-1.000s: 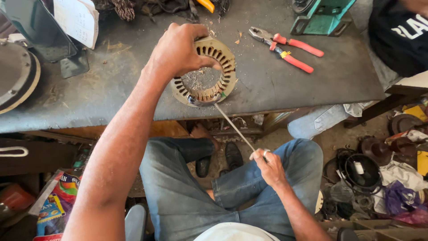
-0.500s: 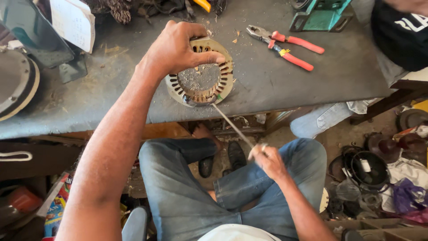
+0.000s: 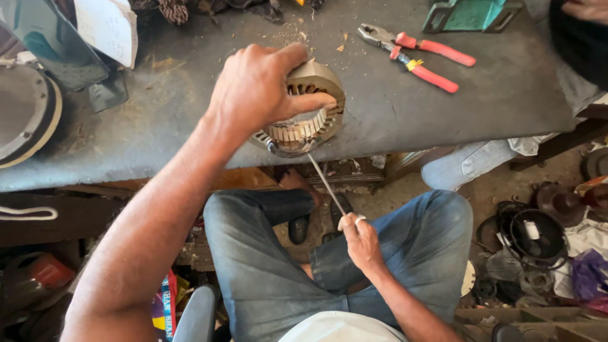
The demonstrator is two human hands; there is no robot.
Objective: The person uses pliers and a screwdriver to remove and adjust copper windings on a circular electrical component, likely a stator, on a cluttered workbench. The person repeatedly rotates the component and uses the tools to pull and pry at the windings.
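L hand [image 3: 256, 88] clamps stator [image 3: 303, 117] at bench [image 3: 443, 120] edge; R hand [image 3: 361, 237] fisted on rod [image 3: 326, 183]. Risk: rod slips from slot, stator tips off.

left arm: stretched forward, forearm bare | left hand [image 3: 263, 88]: palm down, fingers curled in a grasp, thumb pointing right | right arm: bent, held low over the lap | right hand [image 3: 362, 240]: closed in a fist, knuckles up

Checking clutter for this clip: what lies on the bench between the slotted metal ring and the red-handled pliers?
Head view: only bare dark benchtop separates ring from pliers.
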